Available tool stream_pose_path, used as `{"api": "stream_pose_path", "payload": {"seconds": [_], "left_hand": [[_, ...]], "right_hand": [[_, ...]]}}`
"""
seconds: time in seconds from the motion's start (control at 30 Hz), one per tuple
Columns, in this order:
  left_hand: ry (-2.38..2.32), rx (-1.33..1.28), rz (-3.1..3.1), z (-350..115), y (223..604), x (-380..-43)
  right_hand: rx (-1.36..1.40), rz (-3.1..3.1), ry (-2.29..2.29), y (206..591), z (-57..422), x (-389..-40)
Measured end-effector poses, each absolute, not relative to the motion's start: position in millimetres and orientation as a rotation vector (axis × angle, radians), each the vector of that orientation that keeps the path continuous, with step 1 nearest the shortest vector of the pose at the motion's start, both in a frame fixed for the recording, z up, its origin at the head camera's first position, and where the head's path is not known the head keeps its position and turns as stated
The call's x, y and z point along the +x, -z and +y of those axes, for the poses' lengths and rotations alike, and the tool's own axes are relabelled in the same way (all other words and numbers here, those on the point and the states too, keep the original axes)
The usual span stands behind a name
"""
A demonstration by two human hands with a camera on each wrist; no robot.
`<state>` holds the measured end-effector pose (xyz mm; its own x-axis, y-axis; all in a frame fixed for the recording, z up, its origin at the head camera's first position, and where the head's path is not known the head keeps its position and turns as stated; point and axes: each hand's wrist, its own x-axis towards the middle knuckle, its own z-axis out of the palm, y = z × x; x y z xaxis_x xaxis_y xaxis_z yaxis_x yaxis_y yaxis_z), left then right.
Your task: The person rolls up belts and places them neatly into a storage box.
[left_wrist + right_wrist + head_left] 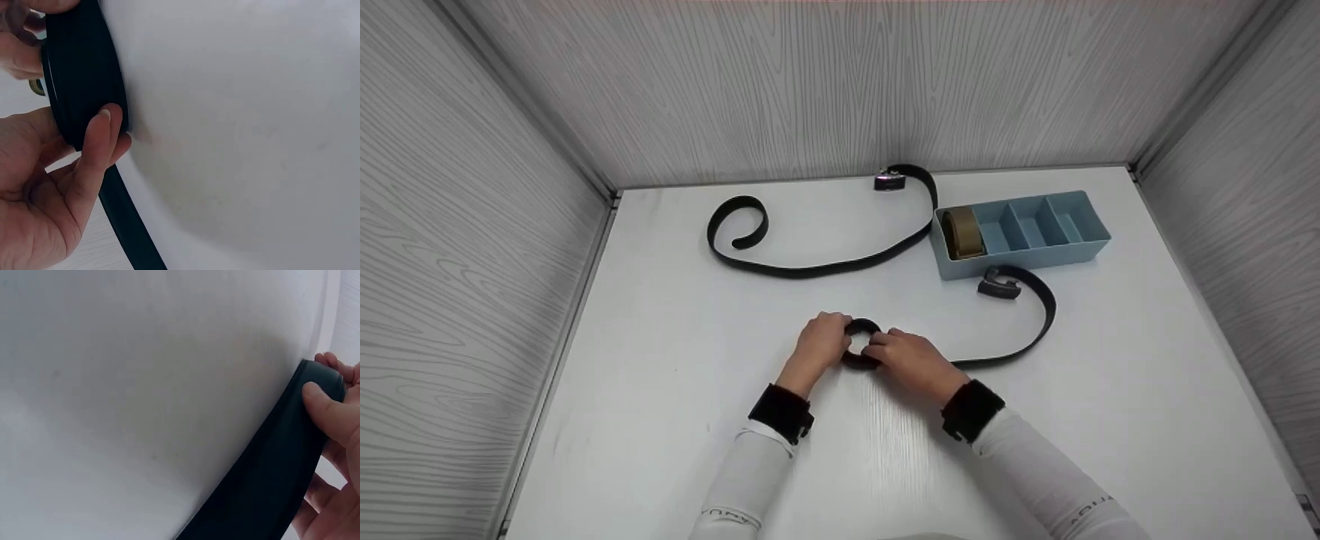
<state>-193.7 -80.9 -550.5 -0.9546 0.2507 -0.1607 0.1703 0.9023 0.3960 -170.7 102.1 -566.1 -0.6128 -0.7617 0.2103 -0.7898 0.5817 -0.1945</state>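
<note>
A black belt (861, 363) is partly wound into a loose ring at the middle of the white table, standing on its edge. My left hand (821, 341) grips the ring's left side, with fingertips on the strap's outer face in the left wrist view. From the right, my right hand (915, 360) pinches the ring, its thumb (318, 402) flat along the strap in the right wrist view. The unwound part of this belt runs right from under the right hand and curves back to its dark metal buckle (1000, 286), close before the blue box.
The light blue box (1024, 259) has several compartments in a row; a rolled brown belt (969, 234) fills the leftmost. Another black belt (802, 271) lies uncoiled behind the hands, passing by the box's left end, its buckle (889, 181) near the back wall. Grey wood-grain walls enclose the table.
</note>
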Motion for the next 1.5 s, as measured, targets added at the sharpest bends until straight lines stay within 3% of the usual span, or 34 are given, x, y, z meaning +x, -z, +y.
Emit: {"api": "stream_pose_path", "payload": {"seconds": [0.37, 0.77, 1.07, 1.5], "left_hand": [[-0.653, 0.200, 2.951, -77, 556, -188], [-0.490, 0.350, 2.938, -78, 554, -188], [-0.580, 0.142, 2.960, -76, 551, -186], [-0.411, 0.461, 2.931, -88, 553, -194]], "right_hand": [[1.198, -2.570, -0.243, 574, 89, -170], [1.319, -2.769, -0.396, 555, 97, -174], [1.220, -2.635, -0.277, 563, 89, -172], [1.362, -2.662, -0.255, 562, 105, -170]]}}
